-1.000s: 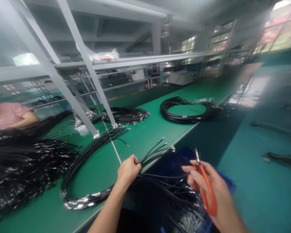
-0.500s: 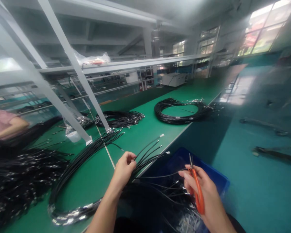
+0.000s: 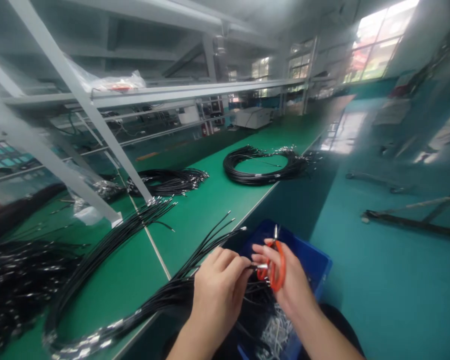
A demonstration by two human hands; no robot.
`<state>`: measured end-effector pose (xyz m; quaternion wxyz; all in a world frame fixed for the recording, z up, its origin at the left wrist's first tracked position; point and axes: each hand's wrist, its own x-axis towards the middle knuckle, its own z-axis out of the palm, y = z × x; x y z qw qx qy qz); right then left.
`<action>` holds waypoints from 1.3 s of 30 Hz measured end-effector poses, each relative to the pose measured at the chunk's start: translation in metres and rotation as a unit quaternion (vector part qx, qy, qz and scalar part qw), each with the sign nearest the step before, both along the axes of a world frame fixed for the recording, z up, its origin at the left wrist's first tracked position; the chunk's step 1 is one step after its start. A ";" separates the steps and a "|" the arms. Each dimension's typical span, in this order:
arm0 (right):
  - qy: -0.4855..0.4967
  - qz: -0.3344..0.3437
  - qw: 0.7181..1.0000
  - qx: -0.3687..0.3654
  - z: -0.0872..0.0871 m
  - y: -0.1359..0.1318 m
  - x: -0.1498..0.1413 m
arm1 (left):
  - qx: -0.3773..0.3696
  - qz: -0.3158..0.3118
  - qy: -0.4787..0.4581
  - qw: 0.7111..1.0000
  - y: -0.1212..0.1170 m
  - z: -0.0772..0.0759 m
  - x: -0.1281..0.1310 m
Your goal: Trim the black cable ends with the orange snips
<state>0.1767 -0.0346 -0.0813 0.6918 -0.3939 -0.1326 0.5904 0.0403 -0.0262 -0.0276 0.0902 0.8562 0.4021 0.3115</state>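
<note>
My left hand is closed, pinching a black cable near its end, whose pale tip points toward my right hand. My right hand holds orange-handled scissors with the blades pointing up; its fingers are close to the cable tip. A long bundle of black cables curves over the green table's edge beside my left hand, several loose ends fanning out. Beneath both hands is a blue bin with small whitish pieces inside. Where exactly the fingers meet the tip is partly hidden.
Coiled black cables lie farther along the green table, with another bundle by a shelf post. A heap of cables fills the left. Wheeled stand legs rest on the floor at right.
My left hand has moved right and taken a cable end between its fingers, close to my right hand. The scissors' handles now show more spread. The view has turned slightly right.
</note>
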 end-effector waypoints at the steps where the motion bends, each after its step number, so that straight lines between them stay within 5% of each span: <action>1: -0.002 0.013 1.000 -0.019 -0.011 0.003 -0.004 | -0.039 0.007 -0.034 0.999 -0.002 0.000 0.000; 5: -0.024 0.063 0.996 -0.053 -0.033 -0.004 -0.012 | -0.200 0.044 -0.165 0.965 -0.007 -0.007 -0.001; 11: -0.104 0.010 0.994 0.032 0.012 -0.023 -0.009 | -0.351 0.037 -0.285 0.891 -0.005 -0.019 -0.002; 14: -0.111 -0.007 0.993 0.040 0.025 -0.023 -0.012 | -0.358 0.041 -0.294 0.886 -0.007 -0.020 -0.001; 24: -0.084 -0.010 0.995 0.046 0.025 -0.022 -0.021 | -0.360 0.052 -0.282 0.888 -0.010 -0.021 0.000; 35: 0.016 0.053 0.998 -0.004 0.031 -0.026 -0.032 | -0.372 -0.031 -0.351 0.859 -0.015 -0.024 -0.003; 39: 0.024 0.066 0.998 0.003 0.036 -0.028 -0.036 | -0.346 -0.009 -0.366 0.864 -0.014 -0.019 -0.003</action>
